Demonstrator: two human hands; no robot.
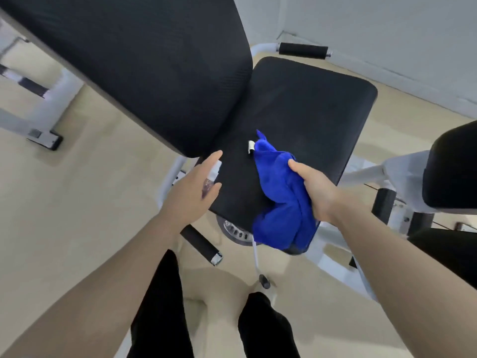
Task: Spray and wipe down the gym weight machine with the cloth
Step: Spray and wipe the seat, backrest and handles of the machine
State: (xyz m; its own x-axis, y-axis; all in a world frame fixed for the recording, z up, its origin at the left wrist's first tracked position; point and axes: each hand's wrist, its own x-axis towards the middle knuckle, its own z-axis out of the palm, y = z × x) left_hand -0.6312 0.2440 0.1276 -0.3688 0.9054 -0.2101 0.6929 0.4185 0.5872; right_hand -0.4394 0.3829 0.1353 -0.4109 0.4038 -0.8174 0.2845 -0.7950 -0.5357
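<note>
The right hand (313, 191) grips the blue cloth (280, 200), thumb over the top fold and fingers (296, 165) curled round the bunched fabric. The cloth rests on the near right part of the seat pad (309, 104); its lower folds hang over the front edge. Bunching gives a thick pad for wiping (a judgement, not a thing seen).

The left hand (196, 187) is at the seat's left edge, fingers nearly straight. A small bottle (213, 177) with a white top shows between the thumb and the fingers. The hand reads as open beside it; whether it touches the bottle cannot be told. This placement probably keeps the spray within reach of the pad.

A small white piece (251, 146) lies on the seat, just beside the cloth's far tip. Its identity cannot be told.

The backrest (134, 60) rises at the upper left, its lower edge meeting the seat. A foam handle (303, 50) sits beyond the seat; another (201, 244) projects below its near left corner. The frame (366, 171) is white.

Judged step: wiping the seat. Backrest and handles likely remain.
</note>
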